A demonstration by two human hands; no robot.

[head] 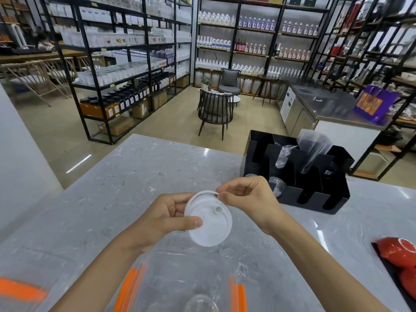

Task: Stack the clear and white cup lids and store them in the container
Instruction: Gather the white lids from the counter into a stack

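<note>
Above the grey marble counter (139, 172) I hold a round white cup lid (210, 224), tilted, its flat face toward me. My left hand (166, 218) grips its left edge, thumb pressed on the face. My right hand (247, 197) pinches the top rim between thumb and fingertip. Whether a second lid sits behind it I cannot tell. Right below stands a clear container (180, 282) with orange clips, and a clear lid (200, 304) lies in its bottom.
A black slotted organizer (313, 185) holding clear lids and plastic sleeves stands at the right of the counter. Red bowls (398, 251) rest on a dark tray at the right edge. An orange-trimmed clear piece (20, 291) lies at the lower left.
</note>
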